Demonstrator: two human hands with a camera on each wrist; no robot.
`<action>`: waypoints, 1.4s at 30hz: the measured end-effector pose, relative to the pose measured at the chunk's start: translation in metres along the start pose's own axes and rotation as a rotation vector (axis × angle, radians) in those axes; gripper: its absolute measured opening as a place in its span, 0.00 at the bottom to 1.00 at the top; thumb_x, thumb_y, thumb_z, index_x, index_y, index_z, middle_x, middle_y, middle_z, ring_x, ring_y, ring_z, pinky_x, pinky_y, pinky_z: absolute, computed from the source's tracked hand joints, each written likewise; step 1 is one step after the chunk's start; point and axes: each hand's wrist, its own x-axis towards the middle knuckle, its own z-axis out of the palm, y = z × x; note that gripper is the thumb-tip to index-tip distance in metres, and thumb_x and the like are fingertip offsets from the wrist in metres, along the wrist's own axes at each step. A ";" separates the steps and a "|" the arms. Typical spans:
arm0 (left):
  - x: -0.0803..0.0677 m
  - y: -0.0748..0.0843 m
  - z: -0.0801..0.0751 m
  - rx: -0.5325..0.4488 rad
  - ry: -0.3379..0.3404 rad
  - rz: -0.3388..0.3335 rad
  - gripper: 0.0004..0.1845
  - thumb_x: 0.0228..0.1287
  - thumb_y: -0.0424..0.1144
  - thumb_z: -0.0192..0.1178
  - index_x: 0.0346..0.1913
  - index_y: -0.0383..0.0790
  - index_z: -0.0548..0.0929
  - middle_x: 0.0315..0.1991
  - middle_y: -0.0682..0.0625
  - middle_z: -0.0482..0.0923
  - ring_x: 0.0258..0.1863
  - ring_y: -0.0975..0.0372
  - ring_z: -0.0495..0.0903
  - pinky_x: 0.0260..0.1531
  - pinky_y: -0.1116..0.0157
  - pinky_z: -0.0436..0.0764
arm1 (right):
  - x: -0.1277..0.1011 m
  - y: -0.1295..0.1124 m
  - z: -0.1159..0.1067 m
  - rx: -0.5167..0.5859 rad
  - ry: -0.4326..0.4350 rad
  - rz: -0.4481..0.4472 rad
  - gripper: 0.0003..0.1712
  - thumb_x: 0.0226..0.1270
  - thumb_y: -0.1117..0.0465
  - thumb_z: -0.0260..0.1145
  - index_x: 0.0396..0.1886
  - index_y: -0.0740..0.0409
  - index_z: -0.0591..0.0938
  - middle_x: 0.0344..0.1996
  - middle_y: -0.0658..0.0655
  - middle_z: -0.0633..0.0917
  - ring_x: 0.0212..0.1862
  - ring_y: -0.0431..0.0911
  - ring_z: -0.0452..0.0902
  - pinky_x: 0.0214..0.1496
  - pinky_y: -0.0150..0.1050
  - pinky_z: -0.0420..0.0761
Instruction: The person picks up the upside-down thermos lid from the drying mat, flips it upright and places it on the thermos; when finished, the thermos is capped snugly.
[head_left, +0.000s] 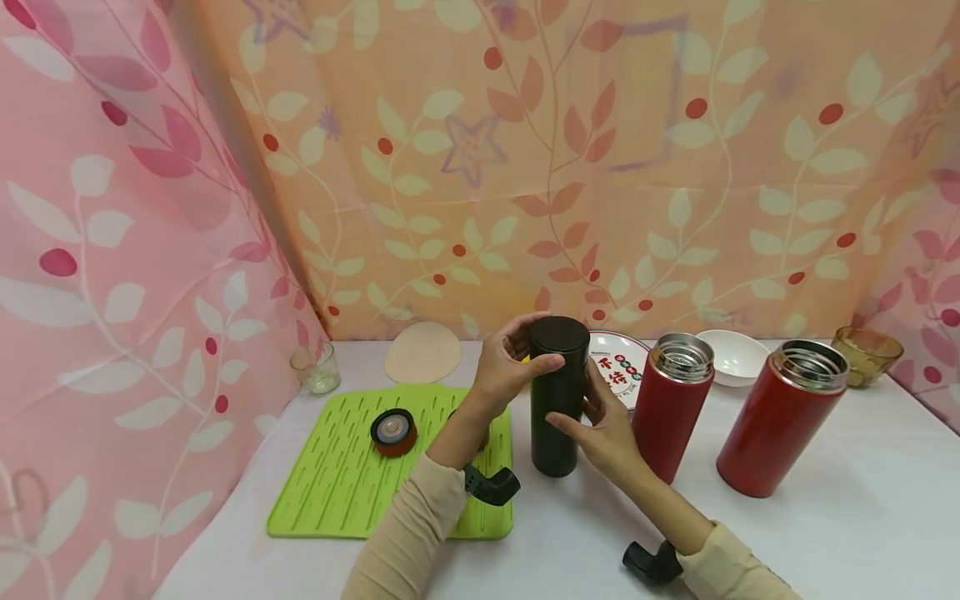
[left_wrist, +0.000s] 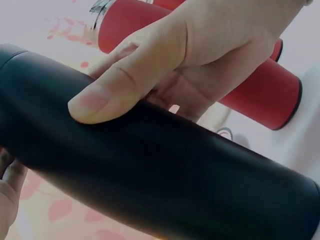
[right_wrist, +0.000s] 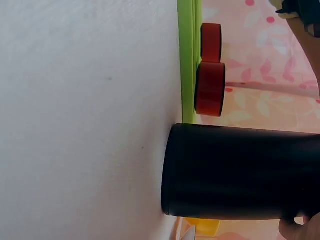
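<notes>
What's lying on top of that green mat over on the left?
On the green mat lies a red lid, inner side up. The right wrist view shows two red lids there; in the head view the left hand, gripping the black flask, covers the second.

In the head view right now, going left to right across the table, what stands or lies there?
Small glass → green mat with a red lid → black flask, held by both hands → first red flask → second red flask → amber bowl.

Both hands [head_left: 510,362] [head_left: 603,425] raised, fingers curled inward
</notes>
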 end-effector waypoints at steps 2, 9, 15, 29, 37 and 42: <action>0.000 0.000 0.000 -0.009 -0.001 0.009 0.46 0.39 0.63 0.67 0.58 0.34 0.72 0.50 0.37 0.77 0.47 0.59 0.80 0.53 0.65 0.77 | 0.000 0.000 0.001 0.001 0.006 -0.006 0.53 0.52 0.59 0.71 0.72 0.41 0.50 0.67 0.56 0.66 0.65 0.54 0.66 0.62 0.47 0.67; -0.007 0.003 0.008 0.004 0.052 -0.019 0.45 0.42 0.63 0.66 0.62 0.40 0.69 0.55 0.40 0.74 0.53 0.57 0.77 0.55 0.66 0.75 | 0.000 0.002 0.002 -0.006 0.008 0.009 0.53 0.53 0.57 0.71 0.72 0.39 0.49 0.68 0.55 0.64 0.66 0.54 0.64 0.63 0.49 0.66; -0.009 0.005 0.014 0.027 0.098 -0.026 0.39 0.47 0.50 0.69 0.60 0.36 0.67 0.54 0.39 0.74 0.51 0.54 0.78 0.55 0.65 0.76 | -0.001 0.002 0.002 -0.005 0.000 0.002 0.53 0.53 0.57 0.71 0.72 0.39 0.50 0.68 0.55 0.64 0.66 0.54 0.64 0.63 0.49 0.65; -0.006 0.004 0.004 0.006 0.001 -0.015 0.44 0.42 0.62 0.66 0.61 0.40 0.70 0.53 0.38 0.75 0.51 0.56 0.78 0.55 0.65 0.75 | -0.002 -0.002 0.001 0.010 0.017 0.068 0.53 0.53 0.58 0.71 0.73 0.44 0.50 0.68 0.57 0.64 0.67 0.54 0.63 0.64 0.46 0.65; -0.006 0.006 0.002 0.006 -0.041 -0.025 0.41 0.47 0.57 0.64 0.64 0.42 0.67 0.56 0.39 0.74 0.55 0.54 0.76 0.57 0.65 0.74 | -0.001 0.000 0.001 0.015 0.017 0.045 0.52 0.53 0.58 0.71 0.73 0.44 0.50 0.67 0.57 0.65 0.66 0.54 0.64 0.64 0.46 0.65; -0.012 0.009 -0.009 -0.029 -0.047 -0.048 0.36 0.56 0.47 0.63 0.65 0.37 0.65 0.61 0.40 0.70 0.60 0.55 0.72 0.57 0.66 0.73 | -0.001 0.000 0.000 0.018 0.022 0.051 0.52 0.52 0.57 0.71 0.72 0.45 0.51 0.68 0.57 0.64 0.66 0.53 0.63 0.63 0.45 0.66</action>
